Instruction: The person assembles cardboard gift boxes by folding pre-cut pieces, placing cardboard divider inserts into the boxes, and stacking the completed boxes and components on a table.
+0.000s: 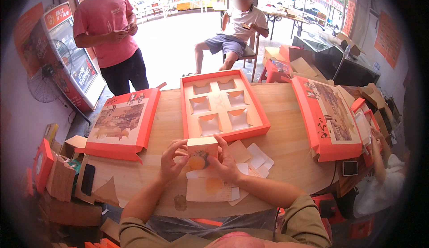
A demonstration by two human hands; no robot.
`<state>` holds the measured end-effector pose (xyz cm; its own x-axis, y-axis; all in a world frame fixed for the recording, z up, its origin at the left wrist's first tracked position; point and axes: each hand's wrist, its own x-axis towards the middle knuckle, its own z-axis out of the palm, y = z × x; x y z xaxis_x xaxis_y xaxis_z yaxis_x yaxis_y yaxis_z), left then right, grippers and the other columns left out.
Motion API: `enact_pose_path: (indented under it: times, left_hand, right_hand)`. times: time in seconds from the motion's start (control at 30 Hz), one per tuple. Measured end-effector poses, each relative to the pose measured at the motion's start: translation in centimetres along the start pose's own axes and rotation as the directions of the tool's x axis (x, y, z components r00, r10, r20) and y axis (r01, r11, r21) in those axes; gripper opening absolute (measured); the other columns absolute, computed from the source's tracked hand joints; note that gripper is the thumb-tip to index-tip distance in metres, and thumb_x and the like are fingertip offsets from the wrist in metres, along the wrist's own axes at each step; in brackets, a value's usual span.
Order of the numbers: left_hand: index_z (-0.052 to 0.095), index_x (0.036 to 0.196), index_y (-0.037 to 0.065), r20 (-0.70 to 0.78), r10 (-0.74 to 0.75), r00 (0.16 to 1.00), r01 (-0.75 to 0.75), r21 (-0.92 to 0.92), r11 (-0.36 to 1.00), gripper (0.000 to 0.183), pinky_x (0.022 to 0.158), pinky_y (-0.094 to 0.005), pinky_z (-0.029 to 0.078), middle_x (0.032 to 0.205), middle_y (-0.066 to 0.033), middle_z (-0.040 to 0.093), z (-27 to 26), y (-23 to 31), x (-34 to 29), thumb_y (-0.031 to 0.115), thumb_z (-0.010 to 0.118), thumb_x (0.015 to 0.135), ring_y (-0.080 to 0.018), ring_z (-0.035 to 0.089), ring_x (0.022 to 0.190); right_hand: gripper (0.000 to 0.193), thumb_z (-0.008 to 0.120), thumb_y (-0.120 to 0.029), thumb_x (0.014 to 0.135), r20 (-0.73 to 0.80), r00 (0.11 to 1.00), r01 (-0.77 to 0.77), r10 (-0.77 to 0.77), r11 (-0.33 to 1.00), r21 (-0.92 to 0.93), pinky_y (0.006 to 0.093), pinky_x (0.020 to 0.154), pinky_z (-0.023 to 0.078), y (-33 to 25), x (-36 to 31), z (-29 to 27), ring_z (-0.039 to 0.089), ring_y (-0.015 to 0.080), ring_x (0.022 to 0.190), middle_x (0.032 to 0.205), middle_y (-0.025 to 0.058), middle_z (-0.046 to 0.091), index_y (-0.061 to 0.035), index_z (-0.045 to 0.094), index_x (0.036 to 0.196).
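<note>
1. Behind the pale wooden table (167, 114), a bright open shopfront showed a standing person in a pink shirt (111, 31) and a seated person in a pale shirt (241, 22); a glass-doored red cooler (76, 51) stood at the left.
2. Above the near part of the table, a small cream cardboard box with an orange-and-dark print (202, 153) was held up between the two bare hands.
3. Its right side was clamped by the right hand (225, 163), thumb across the printed front.
4. Curled fingers of the left hand (174, 157) were at its left edge; how firmly they pressed, I could not tell.
5. Just beyond sat a large red open carton with six square compartments (250, 132).
6. Under the hands lay a flat cream card sheet with an orange print (208, 190); loose white card pieces (257, 157) were just right of it.
7. Red-edged cartons with brown landscape pictures flanked the large carton, one left (118, 120), one right (333, 114).
</note>
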<state>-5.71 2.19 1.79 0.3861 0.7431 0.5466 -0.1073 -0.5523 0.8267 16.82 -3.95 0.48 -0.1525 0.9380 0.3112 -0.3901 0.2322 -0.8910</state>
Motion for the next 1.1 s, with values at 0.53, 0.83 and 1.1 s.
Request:
enact_pose_path:
  times: [0.53, 0.83, 1.1]
  left_hand:
    - [0.05, 0.137, 0.001, 0.122, -0.227, 0.966, 0.25, -0.228, 0.941, 0.047, 0.084, -0.0266, 0.06, 0.118, -0.0074, 0.059, -0.1, -0.1, 0.1, 0.0, 0.065, 0.091, -0.0155, 0.061, 0.109]
    - [0.05, 0.138, 0.003, -0.117, -0.191, 0.975, 0.165, -0.201, 0.966, 0.048, 0.079, -0.0278, 0.055, 0.113, -0.0074, 0.059, 0.3, -0.1, 0.3, 0.006, 0.049, 0.09, -0.0137, 0.06, 0.097]
    - [0.056, 0.13, 0.002, -0.11, -0.087, 0.99, 0.085, -0.023, 0.996, 0.043, 0.077, -0.026, 0.051, 0.105, -0.0037, 0.052, 0.3, 0.2, 0.1, 0.004, 0.05, 0.088, -0.0108, 0.056, 0.089]
  right_hand:
    - [0.062, 0.063, -0.003, 0.1, -0.043, 0.998, 0.036, -0.036, 0.999, 0.004, 0.0367, 0.098, 0.055, -0.4, -0.3, 0.7, 0.061, 0.0225, 0.122, 0.135, 0.0166, 0.055, -0.0098, 0.026, 0.149]
    - [0.049, 0.059, -0.008, 0.103, -0.014, 0.998, -0.06, 0.06, 0.998, -0.016, 0.0342, 0.096, 0.056, -0.1, 0.0, -0.1, 0.063, 0.0197, 0.117, 0.129, 0.0132, 0.058, -0.0089, 0.037, 0.147]
    - [0.051, 0.063, -0.007, 0.101, 0.018, 0.999, -0.045, 0.047, 0.997, -0.065, 0.0336, 0.096, 0.056, 0.1, 0.0, -0.1, 0.064, 0.0197, 0.116, 0.13, 0.0122, 0.059, -0.0091, 0.04, 0.147]
